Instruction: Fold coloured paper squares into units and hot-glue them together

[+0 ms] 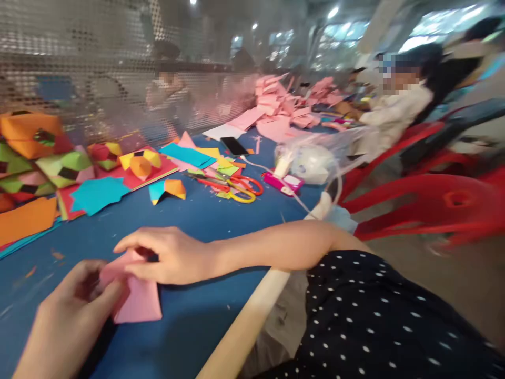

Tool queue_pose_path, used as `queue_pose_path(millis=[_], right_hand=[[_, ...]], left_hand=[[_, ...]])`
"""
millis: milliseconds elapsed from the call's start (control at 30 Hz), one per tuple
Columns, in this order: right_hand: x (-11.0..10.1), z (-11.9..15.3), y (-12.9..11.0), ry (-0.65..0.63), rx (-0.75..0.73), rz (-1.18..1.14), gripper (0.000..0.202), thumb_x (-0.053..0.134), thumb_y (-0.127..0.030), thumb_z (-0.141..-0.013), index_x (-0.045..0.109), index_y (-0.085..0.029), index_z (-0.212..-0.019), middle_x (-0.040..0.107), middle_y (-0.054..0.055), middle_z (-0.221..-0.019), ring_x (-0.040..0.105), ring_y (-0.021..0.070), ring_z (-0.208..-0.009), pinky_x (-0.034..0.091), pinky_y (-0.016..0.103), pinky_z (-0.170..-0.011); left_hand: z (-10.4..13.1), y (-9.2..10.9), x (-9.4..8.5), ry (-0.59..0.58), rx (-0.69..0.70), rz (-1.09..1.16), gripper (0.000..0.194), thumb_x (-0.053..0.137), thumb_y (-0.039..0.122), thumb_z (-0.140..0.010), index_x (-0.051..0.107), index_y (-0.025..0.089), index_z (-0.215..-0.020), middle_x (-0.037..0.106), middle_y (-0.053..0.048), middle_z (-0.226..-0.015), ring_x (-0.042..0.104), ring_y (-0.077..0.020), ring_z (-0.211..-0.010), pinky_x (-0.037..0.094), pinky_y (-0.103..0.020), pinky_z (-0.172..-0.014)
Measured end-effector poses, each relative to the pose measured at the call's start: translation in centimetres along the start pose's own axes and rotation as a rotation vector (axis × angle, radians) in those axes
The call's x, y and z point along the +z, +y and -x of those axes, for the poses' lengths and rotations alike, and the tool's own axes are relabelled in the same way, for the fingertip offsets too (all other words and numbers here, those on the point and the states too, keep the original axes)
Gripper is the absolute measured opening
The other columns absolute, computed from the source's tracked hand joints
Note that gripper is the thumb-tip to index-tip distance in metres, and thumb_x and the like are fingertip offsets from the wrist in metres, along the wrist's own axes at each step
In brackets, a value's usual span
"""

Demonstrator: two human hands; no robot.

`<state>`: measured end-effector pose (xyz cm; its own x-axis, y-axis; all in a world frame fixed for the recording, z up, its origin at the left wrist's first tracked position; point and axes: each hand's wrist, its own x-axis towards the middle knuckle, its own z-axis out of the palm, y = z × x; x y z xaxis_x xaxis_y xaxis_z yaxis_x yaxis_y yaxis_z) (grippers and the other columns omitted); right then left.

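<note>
A piece of folded pink paper (142, 300) lies on the blue table in front of me, its far edge partly hidden by my fingers. My left hand (84, 295) grips its left side between thumb and fingers. From the right, my right hand (168, 258) reaches across and pinches the upper part of the same paper. Beyond the hands sits a small folded piece of blue and orange paper (168, 190). A blue paper cutout (100, 193) rests on a red sheet farther left.
Scissors with red and yellow handles (242, 189), a phone (233, 146) and a magenta device (282, 183) with a cable lie farther back. Folded paper balls (65, 167) stand at left. Pink paper (272, 105) is heaped beyond. Red chairs (430, 205) and a seated person (398, 110) are at right.
</note>
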<state>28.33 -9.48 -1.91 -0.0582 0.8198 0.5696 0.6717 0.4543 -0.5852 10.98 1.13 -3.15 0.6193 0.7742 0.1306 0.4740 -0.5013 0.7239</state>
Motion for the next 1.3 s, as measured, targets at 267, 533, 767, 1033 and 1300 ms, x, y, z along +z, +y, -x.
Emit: queue_pose_path(millis=[267,533,767,1033,1300], right_hand=[[1.2,0.7,0.1,0.115,0.153,-0.088,0.008,0.053,-0.012,-0.08,0.049,-0.017,-0.074,0.05,-0.004,-0.069,0.047,0.008,-0.063,0.04,0.02,-0.062],[1.3,1.1,0.0,0.103,-0.012,-0.086,0.014,0.046,-0.006,-0.081,0.046,-0.02,-0.077,0.049,0.001,-0.079,0.048,0.0114,-0.072,0.042,0.025,-0.066],[1.6,1.3,0.6,0.063,-0.072,-0.07,0.016,0.044,-0.004,-0.078,0.049,-0.019,-0.081,0.055,0.004,-0.086,0.052,0.0129,-0.075,0.044,0.027,-0.067],[1.1,1.1,-0.1,0.043,0.155,-0.204,0.004,0.051,-0.015,-0.082,0.052,-0.018,-0.08,0.057,0.0,-0.076,0.053,0.011,-0.069,0.045,0.024,-0.064],[1.3,0.8,-0.1,-0.025,0.292,-0.201,0.011,0.052,-0.012,-0.079,0.062,-0.016,-0.083,0.061,0.001,-0.078,0.055,0.0109,-0.07,0.044,0.023,-0.063]], left_hand=[[1.6,3.4,0.7,-0.032,-0.155,0.207,0.009,0.057,0.023,-0.069,0.05,0.018,-0.073,0.05,0.006,-0.06,0.046,-0.0081,-0.054,0.037,-0.018,-0.048],[2.0,3.2,0.9,-0.055,-0.15,0.343,0.006,0.055,0.02,-0.072,0.05,0.017,-0.073,0.054,0.004,-0.067,0.051,-0.0104,-0.062,0.041,-0.021,-0.056],[2.2,3.1,1.0,-0.051,-0.117,0.383,0.007,0.055,0.021,-0.075,0.049,0.017,-0.073,0.053,0.004,-0.067,0.049,-0.0096,-0.063,0.04,-0.021,-0.057],[2.3,3.3,0.8,-0.059,-0.076,0.337,0.006,0.054,0.02,-0.076,0.049,0.018,-0.074,0.05,0.005,-0.067,0.046,-0.0076,-0.06,0.038,-0.019,-0.055],[2.1,3.0,0.9,-0.073,-0.07,0.333,0.008,0.056,0.023,-0.077,0.051,0.018,-0.075,0.051,0.005,-0.064,0.045,-0.0076,-0.057,0.038,-0.018,-0.052]])
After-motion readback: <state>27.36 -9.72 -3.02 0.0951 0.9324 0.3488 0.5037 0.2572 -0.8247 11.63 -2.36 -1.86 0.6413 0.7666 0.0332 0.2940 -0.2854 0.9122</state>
